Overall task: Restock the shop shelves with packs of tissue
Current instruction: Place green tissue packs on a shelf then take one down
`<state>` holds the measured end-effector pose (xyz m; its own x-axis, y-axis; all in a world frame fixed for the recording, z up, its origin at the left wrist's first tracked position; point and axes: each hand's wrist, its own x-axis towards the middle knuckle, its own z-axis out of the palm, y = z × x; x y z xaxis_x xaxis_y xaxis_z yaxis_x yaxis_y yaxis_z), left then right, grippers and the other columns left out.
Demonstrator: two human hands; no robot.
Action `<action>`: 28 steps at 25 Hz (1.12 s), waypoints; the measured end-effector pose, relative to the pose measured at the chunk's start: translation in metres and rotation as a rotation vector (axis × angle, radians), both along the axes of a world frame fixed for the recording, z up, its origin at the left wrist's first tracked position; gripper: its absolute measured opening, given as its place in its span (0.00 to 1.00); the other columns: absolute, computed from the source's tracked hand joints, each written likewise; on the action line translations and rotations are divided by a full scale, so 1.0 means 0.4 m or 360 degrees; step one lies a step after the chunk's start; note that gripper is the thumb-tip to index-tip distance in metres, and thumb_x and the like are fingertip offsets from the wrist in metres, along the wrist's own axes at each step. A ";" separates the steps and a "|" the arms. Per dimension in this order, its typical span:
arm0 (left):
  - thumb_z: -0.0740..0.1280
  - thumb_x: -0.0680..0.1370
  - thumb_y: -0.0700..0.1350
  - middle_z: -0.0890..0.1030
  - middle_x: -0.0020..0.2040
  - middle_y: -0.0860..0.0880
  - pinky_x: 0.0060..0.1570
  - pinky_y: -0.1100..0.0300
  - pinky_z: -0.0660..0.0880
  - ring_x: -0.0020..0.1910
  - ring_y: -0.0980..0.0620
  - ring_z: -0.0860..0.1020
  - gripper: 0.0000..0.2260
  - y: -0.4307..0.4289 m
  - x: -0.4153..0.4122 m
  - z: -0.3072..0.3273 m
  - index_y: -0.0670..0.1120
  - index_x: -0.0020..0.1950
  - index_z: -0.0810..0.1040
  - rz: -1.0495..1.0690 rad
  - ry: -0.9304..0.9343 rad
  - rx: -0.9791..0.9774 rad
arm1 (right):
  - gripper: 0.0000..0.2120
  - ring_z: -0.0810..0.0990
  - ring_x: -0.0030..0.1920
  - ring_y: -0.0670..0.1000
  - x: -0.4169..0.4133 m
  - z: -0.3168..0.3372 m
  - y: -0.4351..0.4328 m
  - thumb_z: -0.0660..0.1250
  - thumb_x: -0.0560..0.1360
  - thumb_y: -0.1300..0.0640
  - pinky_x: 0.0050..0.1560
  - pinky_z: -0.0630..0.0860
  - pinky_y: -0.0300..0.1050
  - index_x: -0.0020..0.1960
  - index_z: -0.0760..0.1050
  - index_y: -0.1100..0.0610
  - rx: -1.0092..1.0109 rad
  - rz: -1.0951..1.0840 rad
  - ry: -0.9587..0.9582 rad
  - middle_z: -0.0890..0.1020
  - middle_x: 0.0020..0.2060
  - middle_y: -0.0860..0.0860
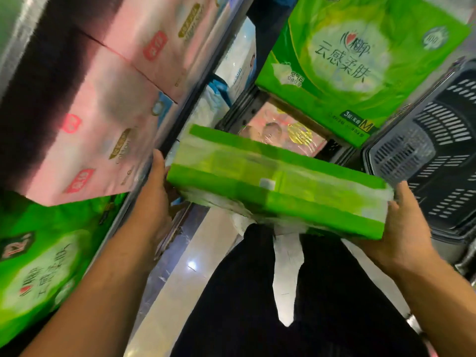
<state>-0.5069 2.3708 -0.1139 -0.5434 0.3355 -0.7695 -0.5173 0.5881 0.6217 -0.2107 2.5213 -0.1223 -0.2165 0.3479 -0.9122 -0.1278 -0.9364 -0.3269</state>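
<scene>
One green pack [273,181] in left hand [155,191], right hand [409,228], glossy floor [195,253]

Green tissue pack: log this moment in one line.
item: green tissue pack | left hand: holds left end | right hand: holds right end | status: mid-air, not yet shelved

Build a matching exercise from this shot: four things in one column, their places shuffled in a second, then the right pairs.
Things:
1. held green pack
2. pink packs
3. dark slotted basket
4. white plastic strip

Places:
A. hanging below the held green pack
B. stacked at the left of the view
C. between the left hand and the right hand
D. at the right edge of the view

Pairs: 1-C, 2-B, 3-D, 4-A
</scene>
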 end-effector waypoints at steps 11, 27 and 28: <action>0.69 0.68 0.46 0.85 0.49 0.41 0.41 0.53 0.81 0.41 0.46 0.84 0.21 -0.347 0.203 0.290 0.44 0.60 0.79 0.0346 -0.0482 0.0320 | 0.38 0.83 0.49 0.57 0.047 0.242 -0.045 0.68 0.69 0.68 0.41 0.82 0.53 0.76 0.60 0.57 0.0075 0.0962 -0.0007 0.69 0.71 0.56; 0.73 0.59 0.36 0.81 0.57 0.41 0.41 0.54 0.81 0.47 0.45 0.83 0.32 -0.714 0.567 0.559 0.48 0.63 0.74 0.1072 0.0508 0.0512 | 0.17 0.83 0.46 0.61 -0.079 0.504 -0.247 0.71 0.72 0.64 0.50 0.80 0.60 0.58 0.70 0.57 0.0992 0.1824 0.0323 0.82 0.50 0.60; 0.72 0.62 0.37 0.81 0.57 0.42 0.41 0.54 0.81 0.48 0.45 0.83 0.30 -0.735 0.572 0.578 0.47 0.64 0.74 0.1127 0.0563 0.0490 | 0.17 0.83 0.47 0.60 -0.091 0.520 -0.275 0.71 0.72 0.64 0.49 0.80 0.57 0.58 0.70 0.57 0.1067 0.1821 0.0368 0.82 0.51 0.59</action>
